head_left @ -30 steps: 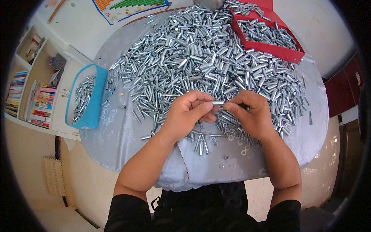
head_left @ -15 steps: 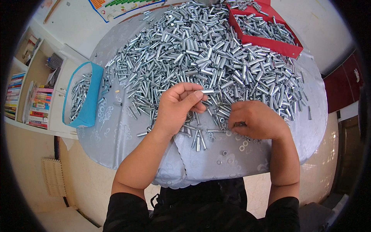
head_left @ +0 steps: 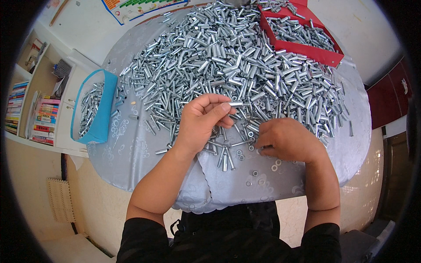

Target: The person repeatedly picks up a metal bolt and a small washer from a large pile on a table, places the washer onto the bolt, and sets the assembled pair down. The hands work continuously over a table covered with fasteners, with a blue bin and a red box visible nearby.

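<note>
My left hand (head_left: 199,120) pinches a shiny metal sleeve (head_left: 236,104) between thumb and fingers, its free end pointing right. Close by on the right, my right hand (head_left: 291,140) hangs low over the cloth with bent fingers beside small nuts (head_left: 251,148) and washers (head_left: 275,167). Its fingertips are curled inward, and what they hold, if anything, is hidden. Just beyond both hands spreads a big heap of metal sleeves and bolts (head_left: 210,57). A few loose bolts (head_left: 225,160) lie fanned out below my left fingers.
At the left of the table a blue box (head_left: 97,131) holds metal sleeves. A red box (head_left: 302,49) filled with more stands at the back right. The grey patterned tablecloth (head_left: 131,162) covers a rounded table. Bookshelves (head_left: 44,109) are at the far left.
My right hand has shifted slightly down and turned, its fingertips reaching left among the nuts; a bolt by them has moved. My left hand keeps its hold on the sleeve, unmoved.
</note>
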A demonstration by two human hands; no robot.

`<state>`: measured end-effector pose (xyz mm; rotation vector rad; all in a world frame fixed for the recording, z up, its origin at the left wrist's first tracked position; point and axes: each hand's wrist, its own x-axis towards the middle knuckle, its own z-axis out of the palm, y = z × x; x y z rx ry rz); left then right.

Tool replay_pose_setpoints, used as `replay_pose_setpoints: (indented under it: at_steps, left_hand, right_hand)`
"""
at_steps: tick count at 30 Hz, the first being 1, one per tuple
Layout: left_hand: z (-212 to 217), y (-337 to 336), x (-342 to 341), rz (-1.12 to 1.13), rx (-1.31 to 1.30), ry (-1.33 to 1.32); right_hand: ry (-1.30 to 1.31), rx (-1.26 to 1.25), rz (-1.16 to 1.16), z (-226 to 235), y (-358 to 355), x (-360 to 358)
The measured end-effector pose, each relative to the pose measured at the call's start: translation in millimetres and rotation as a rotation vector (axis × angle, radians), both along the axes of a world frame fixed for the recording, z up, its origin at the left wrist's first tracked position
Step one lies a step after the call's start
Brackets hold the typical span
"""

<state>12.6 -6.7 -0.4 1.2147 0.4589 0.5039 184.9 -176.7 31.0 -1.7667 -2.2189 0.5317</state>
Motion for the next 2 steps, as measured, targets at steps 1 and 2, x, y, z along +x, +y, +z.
replay_pose_setpoints:
  at_steps: [1, 2]
  left_hand:
    - [-1.2, 0.4, -0.1, -0.004, -0.002, 0.000]
    - [0.0, 1.7, 0.2, -0.001, 0.003, -0.002]
  right_hand:
    - [-0.023, -0.004, -0.011, 0.3, -0.6, -1.2]
    - [-0.045, -0.004, -0.019, 0.4, -0.5, -3.8]
